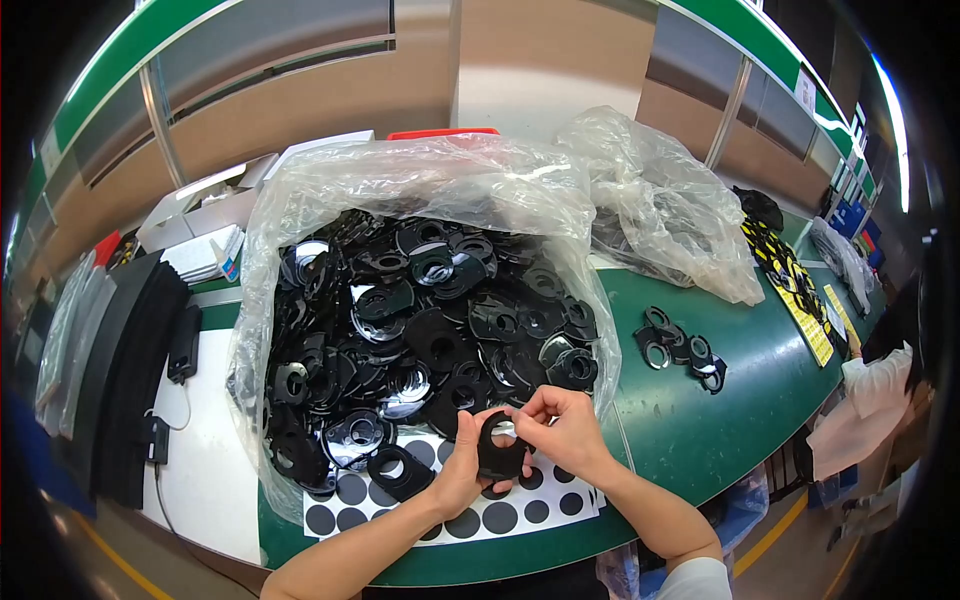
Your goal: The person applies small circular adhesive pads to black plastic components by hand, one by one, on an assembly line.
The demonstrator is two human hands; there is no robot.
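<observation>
Forearms [350, 548]: in from the lower edge
Left hand [458, 474]: gripping a black ringed part [498, 463] by its left side, lower centre of the frame
Right hand [566, 432]: thumb and forefinger pinched narrow at that part's upper edge; cannot tell what is between them
Dot sheet [500, 517]: white, black-dotted, beneath the hands
Plastic bag [420, 187]: centre, heaped with similar pieces [437, 340]
</observation>
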